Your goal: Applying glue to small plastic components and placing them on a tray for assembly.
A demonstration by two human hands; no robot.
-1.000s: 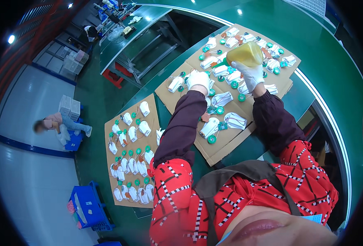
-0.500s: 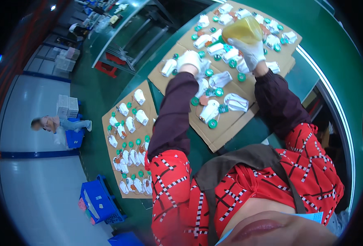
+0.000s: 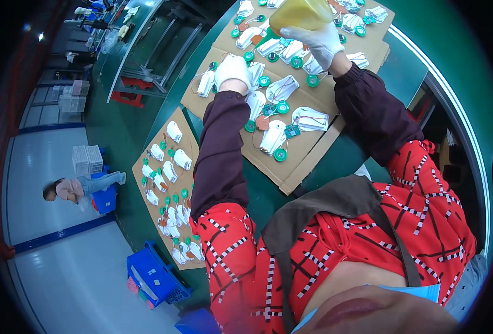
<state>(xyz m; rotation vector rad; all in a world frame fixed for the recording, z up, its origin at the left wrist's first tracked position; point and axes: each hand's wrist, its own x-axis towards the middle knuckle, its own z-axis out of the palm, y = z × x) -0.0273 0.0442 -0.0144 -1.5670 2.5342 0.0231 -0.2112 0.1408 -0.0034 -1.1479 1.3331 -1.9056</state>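
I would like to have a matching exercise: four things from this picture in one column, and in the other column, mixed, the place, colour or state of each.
1. Bottle
2. Left hand
3. Forearm sleeves
4. Cardboard sheets

A. dark purple
B. under the white pieces
C. yellowish, held by the right hand
D. white-gloved

Pairs: 1-C, 2-D, 3-A, 4-B

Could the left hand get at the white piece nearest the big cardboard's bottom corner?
Probably yes: the left hand is over the same cardboard, with only low-lying parts between it and that white piece. Whether the hand holds something is hidden.
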